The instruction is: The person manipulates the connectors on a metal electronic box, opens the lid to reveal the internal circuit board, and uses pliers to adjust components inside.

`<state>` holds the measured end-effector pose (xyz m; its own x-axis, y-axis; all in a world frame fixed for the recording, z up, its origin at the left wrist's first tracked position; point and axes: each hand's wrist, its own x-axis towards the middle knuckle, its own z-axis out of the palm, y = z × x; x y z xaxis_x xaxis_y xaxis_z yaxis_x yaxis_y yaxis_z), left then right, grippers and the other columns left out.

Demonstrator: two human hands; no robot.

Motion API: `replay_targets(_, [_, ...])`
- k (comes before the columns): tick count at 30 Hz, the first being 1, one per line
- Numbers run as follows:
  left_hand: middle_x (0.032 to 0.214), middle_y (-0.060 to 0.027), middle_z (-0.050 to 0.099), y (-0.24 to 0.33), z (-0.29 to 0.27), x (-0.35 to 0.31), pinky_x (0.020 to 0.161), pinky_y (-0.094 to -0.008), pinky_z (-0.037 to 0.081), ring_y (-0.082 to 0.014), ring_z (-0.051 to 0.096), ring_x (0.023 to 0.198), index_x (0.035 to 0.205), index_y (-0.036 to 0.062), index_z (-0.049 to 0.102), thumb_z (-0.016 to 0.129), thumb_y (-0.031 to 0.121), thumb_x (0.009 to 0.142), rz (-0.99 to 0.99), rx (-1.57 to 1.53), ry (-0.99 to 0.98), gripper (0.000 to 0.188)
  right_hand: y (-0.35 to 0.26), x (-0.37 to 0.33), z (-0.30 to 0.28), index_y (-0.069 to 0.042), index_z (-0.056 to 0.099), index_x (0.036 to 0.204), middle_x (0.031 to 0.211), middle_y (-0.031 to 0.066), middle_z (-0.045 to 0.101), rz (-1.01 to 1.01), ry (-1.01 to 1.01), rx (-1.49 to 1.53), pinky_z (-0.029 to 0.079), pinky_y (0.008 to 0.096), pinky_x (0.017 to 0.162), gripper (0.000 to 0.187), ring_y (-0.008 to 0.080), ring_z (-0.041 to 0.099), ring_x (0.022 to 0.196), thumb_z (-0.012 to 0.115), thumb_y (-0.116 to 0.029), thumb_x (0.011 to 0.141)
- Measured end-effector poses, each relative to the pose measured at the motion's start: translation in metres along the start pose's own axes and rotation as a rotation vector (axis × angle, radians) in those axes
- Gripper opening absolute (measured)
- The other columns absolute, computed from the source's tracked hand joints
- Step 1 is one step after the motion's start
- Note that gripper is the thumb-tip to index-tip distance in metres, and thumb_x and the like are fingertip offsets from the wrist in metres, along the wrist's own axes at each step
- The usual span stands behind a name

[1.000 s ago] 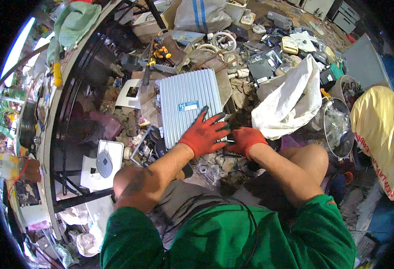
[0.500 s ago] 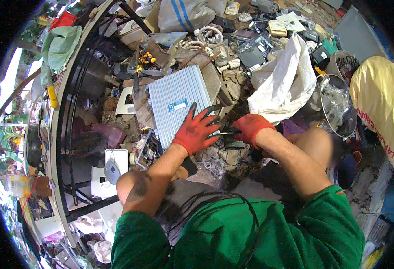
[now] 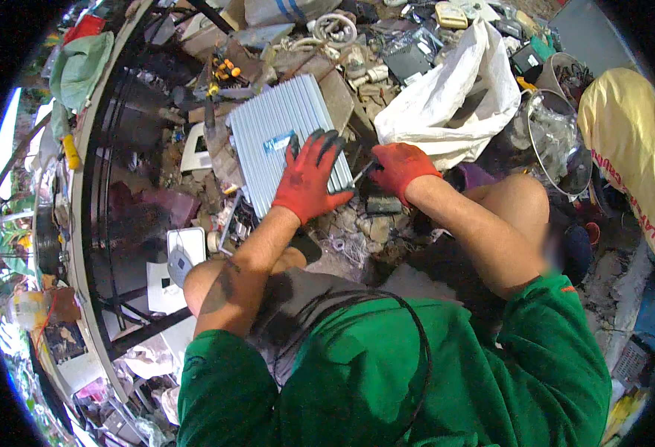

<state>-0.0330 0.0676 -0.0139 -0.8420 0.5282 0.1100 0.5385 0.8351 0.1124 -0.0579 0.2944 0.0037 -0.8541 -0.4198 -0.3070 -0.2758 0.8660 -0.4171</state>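
A light grey finned metal casing (image 3: 286,112) with a blue-and-white label lies tilted on the heap in front of me. My left hand (image 3: 311,177), in a red glove with black fingertips, rests on its lower part with the fingers spread. My right hand (image 3: 403,173), gloved alike, is closed just off the casing's right side. From that fist a screwdriver's thin metal shaft (image 3: 360,176) slants down and left to the casing's lower right edge; its handle is hidden in the glove.
A white woven sack (image 3: 454,104) lies beyond my right hand, with a wire-rimmed container (image 3: 562,141) of clear plastic and a yellow sack (image 3: 629,141) farther right. A black metal frame (image 3: 104,186) stands at the left. Yellow-handled tools (image 3: 223,71) and electronic scrap lie around the casing.
The whole view has shifted, so the scene sits higher and slightly left. The screwdriver shaft was nearly level and now slants down toward the casing. My left hand stays spread on it.
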Motion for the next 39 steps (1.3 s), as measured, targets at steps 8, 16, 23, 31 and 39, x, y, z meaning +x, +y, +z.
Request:
replay_targets(8, [0.151, -0.0198, 0.037, -0.005, 0.004, -0.002, 0.118, -0.0568, 0.022, -0.0371, 0.032, 0.144, 0.148, 0.0051, 0.037, 0.079, 0.051, 0.069, -0.016, -0.012, -0.08, 0.1, -0.031, -0.002, 0.014, 0.0, 0.057, 0.105, 0.105, 0.0245, 0.066, 0.096, 0.06, 0.183, 0.051, 0.0503, 0.088, 0.035, 0.043, 0.063, 0.102, 0.058, -0.033, 0.092])
replay_targets(16, [0.152, -0.0223, 0.037, -0.026, 0.009, -0.008, 0.118, -0.0455, 0.029, -0.0372, 0.036, 0.143, 0.15, -0.0021, 0.03, 0.076, 0.032, 0.071, -0.105, -0.506, 0.144, 0.097, -0.037, 0.008, 0.042, 0.0, 0.054, 0.123, 0.104, 0.0228, 0.062, -0.123, 0.265, 0.024, 0.052, 0.049, 0.083, 0.042, 0.0417, 0.064, 0.095, 0.061, -0.024, 0.089])
replay_targets(23, [0.149, -0.0163, 0.045, -0.049, 0.026, -0.001, 0.117, -0.0404, 0.029, -0.0266, 0.042, 0.139, 0.146, -0.0013, 0.038, 0.06, 0.034, 0.092, -0.053, -1.123, 0.326, 0.069, -0.04, 0.012, 0.048, -0.006, 0.056, 0.129, 0.111, 0.023, 0.061, -0.163, 0.255, 0.01, 0.05, 0.045, 0.089, 0.045, 0.04, 0.061, 0.103, 0.062, -0.024, 0.089])
replay_targets(31, [0.14, -0.0161, 0.053, -0.049, 0.027, -0.006, 0.114, -0.0385, 0.034, -0.0283, 0.049, 0.133, 0.141, -0.0006, 0.045, 0.056, 0.022, 0.089, -0.068, -1.007, 0.304, 0.058, -0.04, 0.004, 0.053, -0.008, 0.063, 0.122, 0.112, 0.0199, 0.063, -0.058, 0.326, 0.323, 0.05, 0.0449, 0.09, 0.042, 0.0382, 0.062, 0.103, 0.067, -0.028, 0.086])
replay_targets(39, [0.135, -0.015, 0.058, -0.038, 0.016, -0.003, 0.113, -0.037, 0.036, -0.0273, 0.053, 0.129, 0.136, 0.0004, 0.05, 0.053, 0.01, 0.081, -0.105, -0.936, 0.284, 0.056, -0.033, 0.005, 0.066, -0.01, 0.064, 0.127, 0.114, 0.0211, 0.063, -0.195, 0.455, 0.248, 0.049, 0.0433, 0.094, 0.053, 0.0391, 0.062, 0.105, 0.076, -0.029, 0.08])
